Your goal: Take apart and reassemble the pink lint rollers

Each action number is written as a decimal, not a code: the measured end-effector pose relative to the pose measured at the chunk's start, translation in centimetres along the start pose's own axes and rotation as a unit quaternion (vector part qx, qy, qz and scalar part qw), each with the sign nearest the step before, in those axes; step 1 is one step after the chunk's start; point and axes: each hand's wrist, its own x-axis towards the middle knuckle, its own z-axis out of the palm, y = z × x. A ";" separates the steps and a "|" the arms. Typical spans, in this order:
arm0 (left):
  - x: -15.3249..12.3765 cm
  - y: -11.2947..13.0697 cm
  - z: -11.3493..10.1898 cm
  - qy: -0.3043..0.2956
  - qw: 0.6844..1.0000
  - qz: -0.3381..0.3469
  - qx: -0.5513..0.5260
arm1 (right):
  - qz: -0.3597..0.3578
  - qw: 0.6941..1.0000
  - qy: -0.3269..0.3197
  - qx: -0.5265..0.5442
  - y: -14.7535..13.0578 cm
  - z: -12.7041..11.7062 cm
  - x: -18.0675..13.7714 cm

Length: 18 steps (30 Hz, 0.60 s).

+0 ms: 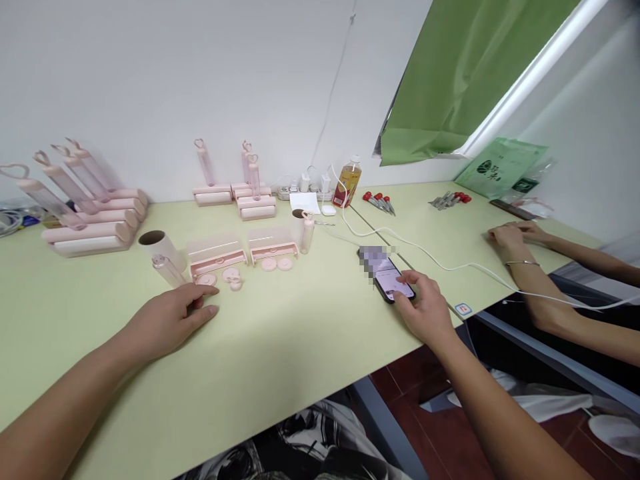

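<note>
My left hand (173, 317) rests on the table with thumb and index finger apart, holding nothing. Just beyond its fingers are small pink round caps (235, 283) and a clear tube (167, 270). My right hand (425, 307) is on the near end of a black smartphone (384, 275), thumb and a finger over the lit screen; part of the screen is pixelated. Two opened pink cases (219, 260) stand behind the caps, with pink discs (277, 264) in front of the right one. A cardboard-cored white roll (163, 248) stands beside the clear tube.
Pink roller cases (90, 233) with upright clear handles line the wall. A drink bottle (347, 181), power strip (287, 193) and white cable (425, 248) lie farther back. Red-handled tools (380, 202) are near the wall. Another person's hands (515, 235) rest at the right.
</note>
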 end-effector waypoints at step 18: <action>0.1 -0.2 0.1 0.007 1.000 0.005 -0.003 | -0.036 0.999 -0.010 0.005 -0.2 0.0 0.1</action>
